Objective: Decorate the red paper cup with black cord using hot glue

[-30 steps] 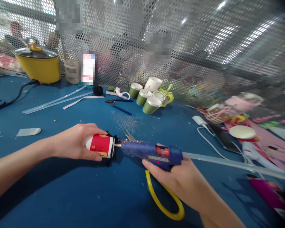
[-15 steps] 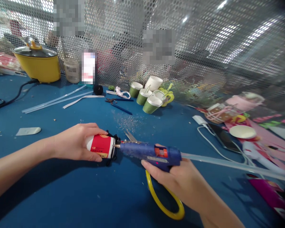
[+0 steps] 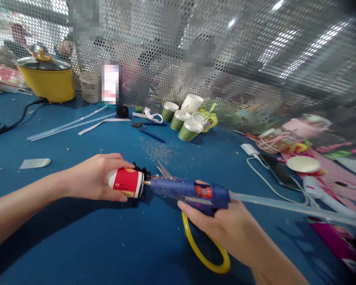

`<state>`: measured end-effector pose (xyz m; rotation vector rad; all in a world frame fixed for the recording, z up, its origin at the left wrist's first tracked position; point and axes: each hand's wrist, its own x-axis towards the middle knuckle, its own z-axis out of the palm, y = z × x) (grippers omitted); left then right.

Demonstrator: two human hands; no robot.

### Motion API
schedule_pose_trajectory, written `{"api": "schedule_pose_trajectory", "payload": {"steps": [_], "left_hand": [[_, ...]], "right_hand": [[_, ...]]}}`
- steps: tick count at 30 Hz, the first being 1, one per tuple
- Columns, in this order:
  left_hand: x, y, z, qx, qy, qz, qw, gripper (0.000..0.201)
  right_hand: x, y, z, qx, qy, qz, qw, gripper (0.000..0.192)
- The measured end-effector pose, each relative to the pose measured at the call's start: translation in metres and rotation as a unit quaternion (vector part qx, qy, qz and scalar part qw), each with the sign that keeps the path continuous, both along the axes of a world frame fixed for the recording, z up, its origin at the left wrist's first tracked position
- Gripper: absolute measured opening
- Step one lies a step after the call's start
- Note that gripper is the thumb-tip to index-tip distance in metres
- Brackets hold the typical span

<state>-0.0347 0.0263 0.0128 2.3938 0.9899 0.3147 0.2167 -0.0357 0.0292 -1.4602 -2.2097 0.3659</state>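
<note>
My left hand (image 3: 102,178) is wrapped round a small paper cup (image 3: 127,183), white with a red printed band, lying on its side. Black cord (image 3: 143,178) circles the cup's right end. In my right hand (image 3: 216,225) is a blue hot glue gun (image 3: 178,190) with a clear glue stick (image 3: 261,201) running out of its back. The metal nozzle meets or nearly meets the cord-wrapped end of the cup. Beneath the gun lie scissors with a yellow handle (image 3: 207,263), their blades (image 3: 163,170) showing beyond it.
Blue-handled pliers (image 3: 151,132), green-and-white cups (image 3: 190,130) and clear glue sticks (image 3: 62,128) lie farther back on the blue table. A yellow electric pot (image 3: 47,83) and a glass jar (image 3: 89,88) stand at back left. To the right are a phone (image 3: 280,172) and white cables, before a perforated metal screen.
The glue gun's rear and my right hand have shifted slightly to the right. The nozzle stays at the cup's end, and my left hand has hardly moved.
</note>
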Motion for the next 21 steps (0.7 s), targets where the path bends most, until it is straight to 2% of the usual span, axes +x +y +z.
{"api": "schedule_pose_trajectory", "payload": {"steps": [5,9,21], "left_hand": [[-0.001,0.001,-0.006,0.009,-0.01,-0.009,1.0,0.05],[-0.002,0.003,-0.009,0.005,-0.01,-0.016,1.0,0.052],[0.002,0.0,-0.006,0.028,-0.002,-0.022,0.999,0.048]], "right_hand": [[-0.002,0.001,0.003,0.0,-0.008,0.027,1.0,0.014],[-0.002,0.001,0.004,-0.01,-0.004,0.024,1.0,0.014],[0.011,-0.002,-0.008,0.114,-0.086,0.073,0.987,0.024]]}}
